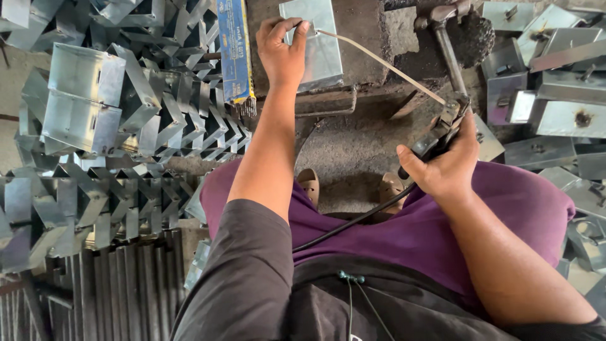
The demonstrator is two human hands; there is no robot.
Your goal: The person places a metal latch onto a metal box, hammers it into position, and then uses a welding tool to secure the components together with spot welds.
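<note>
My left hand [281,53] sits in the upper middle of the frame, fingers curled over the near edge of a small galvanised steel box [315,41] that rests on a dark, crusted work block [363,53]. The thumb presses one side and the fingertips hook the top edge, so the box is pinned rather than lifted. It looks like thin folded sheet: light, stiff, with smooth faces that could slide under a sweaty palm and cut edges that could bite, so I judge the folded rim the safest place to hold.

My right hand [445,167], right of centre, is wrapped tight around the handle of an electrode holder [442,129], all fingers closed. Its clamp grips a long thin welding rod [379,63] that runs up and left, its tip touching or just beside the box's upper corner near my left fingertips. The rod looks slender and a little springy; the holder seems heavier, with a black cable [353,221] trailing down across my purple trousers.

At the left of the frame stand stacks of folded sheet-metal pieces [126,158], grey and shiny, zigzag in shape. A blue carton [235,50] stands upright at upper centre-left. More metal boxes [543,82] lie at the upper right, dull and flat-sided, some with holes.
</note>
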